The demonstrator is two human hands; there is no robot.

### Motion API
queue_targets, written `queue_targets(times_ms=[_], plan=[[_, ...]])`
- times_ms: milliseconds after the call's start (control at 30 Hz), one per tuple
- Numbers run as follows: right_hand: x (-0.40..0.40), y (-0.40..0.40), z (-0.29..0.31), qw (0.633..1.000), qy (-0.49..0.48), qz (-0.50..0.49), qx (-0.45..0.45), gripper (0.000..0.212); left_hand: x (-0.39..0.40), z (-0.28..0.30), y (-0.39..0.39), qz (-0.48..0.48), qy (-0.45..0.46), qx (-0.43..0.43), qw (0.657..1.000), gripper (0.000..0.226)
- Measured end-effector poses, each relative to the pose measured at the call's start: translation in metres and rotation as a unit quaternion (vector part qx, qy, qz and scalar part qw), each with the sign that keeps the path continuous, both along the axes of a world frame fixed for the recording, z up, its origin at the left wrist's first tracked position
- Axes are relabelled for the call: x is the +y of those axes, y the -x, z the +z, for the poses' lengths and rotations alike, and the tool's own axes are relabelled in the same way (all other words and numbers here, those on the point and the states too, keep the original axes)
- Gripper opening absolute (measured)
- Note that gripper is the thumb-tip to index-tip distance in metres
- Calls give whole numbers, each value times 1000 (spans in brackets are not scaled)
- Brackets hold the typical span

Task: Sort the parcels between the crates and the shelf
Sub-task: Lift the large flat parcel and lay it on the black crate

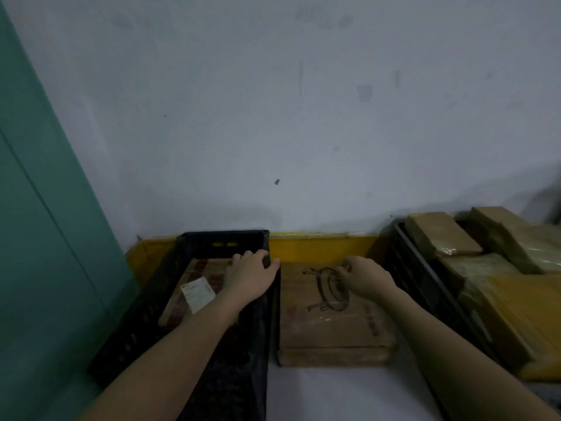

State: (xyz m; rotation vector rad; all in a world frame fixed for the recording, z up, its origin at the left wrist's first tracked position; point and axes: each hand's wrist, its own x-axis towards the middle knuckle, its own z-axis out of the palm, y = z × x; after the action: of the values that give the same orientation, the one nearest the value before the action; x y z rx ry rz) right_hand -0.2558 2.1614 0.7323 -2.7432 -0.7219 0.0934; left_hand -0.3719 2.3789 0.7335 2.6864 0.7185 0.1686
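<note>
A black plastic crate (142, 314) stands on the floor at the left, with a brown parcel (179, 302) bearing a white label lying inside. My left hand (252, 275) grips the crate's right rim near its far corner, thumb outside. Between the crates a stack of flat cardboard parcels (331, 323) lies on the floor, the top one printed with a dark drawing. My right hand (364, 278) rests on that top parcel near its far edge, fingers curled at the surface. A second black crate (425, 287) at the right is piled with brown and yellow parcels (498, 268).
A grey-white wall with a yellow skirting (321, 247) runs close behind the crates. A green panel (45, 208) stands along the left side. Pale floor (334, 393) shows in front of the parcel stack.
</note>
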Motion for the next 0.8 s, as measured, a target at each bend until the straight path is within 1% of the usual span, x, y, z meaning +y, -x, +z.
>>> queue_targets(times_ms=[133,200,267,333,400,467,533,600,633,667,733,800], plan=[[-54,-15,-23,999,-14,-27,35,32,-54,-15,-25,-18,19,-53,998,49],[-82,-21,-41,997,-15,-38,61,30,-81,-35,-32,-32,41,-43,998,49],[-105,-23,-62,995,-22,-34,89,30,-101,-60,-33,-31,81,-35,996,51],[-122,-25,-79,991,-49,-43,113,34,-113,-85,-33,-21,123,-38,991,53],[-136,-31,-96,985,-82,-62,135,33,-123,-107,-34,-3,155,-25,988,56],[-145,-40,-118,976,-123,-80,161,39,-127,-128,-33,24,197,-20,980,64],[-153,-47,-145,957,-182,-100,202,46,-124,-151,-33,50,239,-39,969,70],[-160,-51,-166,937,-222,-127,236,55,-123,-170,-33,85,264,-46,960,66],[-163,-50,-177,932,-229,-135,248,63,-124,-178,-33,104,275,-43,955,62],[-165,-49,-186,927,-237,-136,257,65,-126,-188,-33,118,288,-42,950,60],[-168,-46,-205,918,-252,-127,278,53,-128,-204,-31,123,291,-35,948,59],[-169,-45,-219,911,-268,-121,289,52,-127,-218,-32,109,279,-27,954,62]])
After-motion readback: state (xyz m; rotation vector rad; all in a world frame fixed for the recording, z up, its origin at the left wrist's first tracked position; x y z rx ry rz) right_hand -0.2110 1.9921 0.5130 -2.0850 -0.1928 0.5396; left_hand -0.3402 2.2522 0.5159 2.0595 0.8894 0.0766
